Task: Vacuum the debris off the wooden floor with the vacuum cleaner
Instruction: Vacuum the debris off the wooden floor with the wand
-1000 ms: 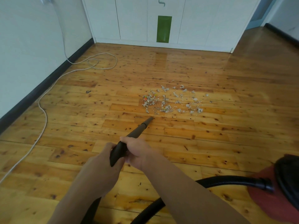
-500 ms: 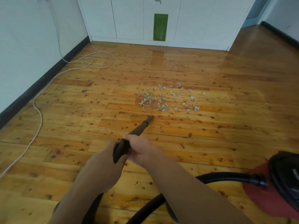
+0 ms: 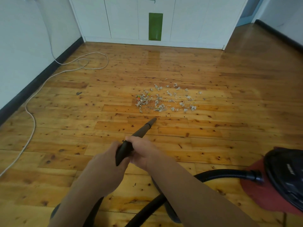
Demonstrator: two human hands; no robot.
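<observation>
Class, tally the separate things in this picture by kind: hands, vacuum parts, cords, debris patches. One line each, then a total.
Hands: 2, left hand and right hand
Vacuum parts: 3, nozzle, hose, red body
Cords: 1, white cord
Debris patches: 1, debris
Total: 7

Single view only, head-worn, wide-angle; no second view to overlap. Looks forward and down from standing height onto wooden floor [image 3: 213,131]. Near field at 6 o'clock: both forearms, left hand [image 3: 105,161] and right hand [image 3: 142,153] close under lens. Debris [image 3: 164,100] mid-frame, toward 12 o'clock. White cabinet [image 3: 124,18] far, along top edge. Wall [image 3: 21,46] at 10 o'clock, vacuum body [image 3: 282,177] cut by frame at 4 o'clock. Straight lines bow toward edges
</observation>
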